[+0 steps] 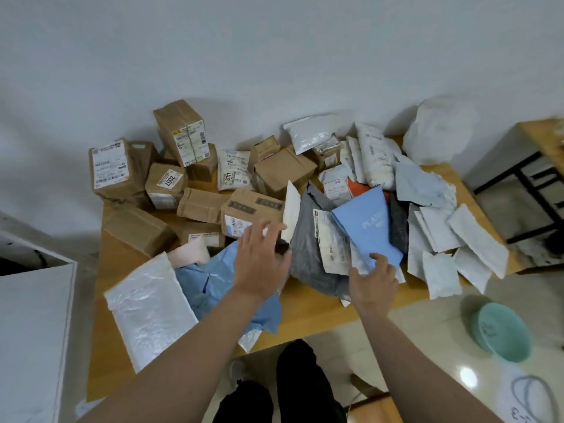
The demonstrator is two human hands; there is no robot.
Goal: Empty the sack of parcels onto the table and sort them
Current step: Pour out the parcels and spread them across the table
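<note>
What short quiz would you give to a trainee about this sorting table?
1. True or false: the brown boxes lie mostly on the right part of the table.
2. The right hand holds: A a brown box; B the light blue mailer; C a green bowl.
3. Which large number does the white parcel among the boxes bear?
Key: 1 false; 2 B; 3 3011.

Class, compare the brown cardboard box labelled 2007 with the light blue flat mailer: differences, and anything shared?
The brown cardboard box labelled 2007 is a block; the light blue flat plastic mailer is thin. The box sits among other boxes on the left; the mailer lies among pouches on the right. No hand touches the box; the right hand pinches the mailer's near edge. Both are parcels on the wooden table.
</note>
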